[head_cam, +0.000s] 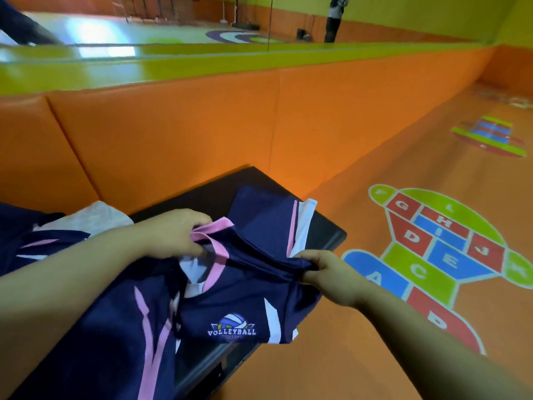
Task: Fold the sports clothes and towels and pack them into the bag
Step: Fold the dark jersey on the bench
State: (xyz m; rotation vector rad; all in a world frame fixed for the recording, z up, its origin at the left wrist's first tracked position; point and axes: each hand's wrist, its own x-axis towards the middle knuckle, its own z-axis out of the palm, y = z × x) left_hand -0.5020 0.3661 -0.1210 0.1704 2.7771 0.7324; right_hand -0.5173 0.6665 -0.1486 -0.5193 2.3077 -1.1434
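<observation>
A navy volleyball jersey [230, 307] with pink and white stripes and a "VOLLEYBALL" logo lies across a black table [326, 235]. My left hand [176, 232] pinches its pink collar near the neck opening. My right hand [326, 269] grips the jersey's shoulder seam at the table's right edge. One sleeve [265, 220] spreads toward the far corner. A white cloth [95, 217] lies at the left behind my left arm, beside more navy fabric [26, 235]. No bag is in view.
Orange padded wall mats [173, 131] rise directly behind the table. To the right, the orange floor carries a coloured letter hopscotch [438, 255]. A mirror above the mats reflects a person's legs [331, 27].
</observation>
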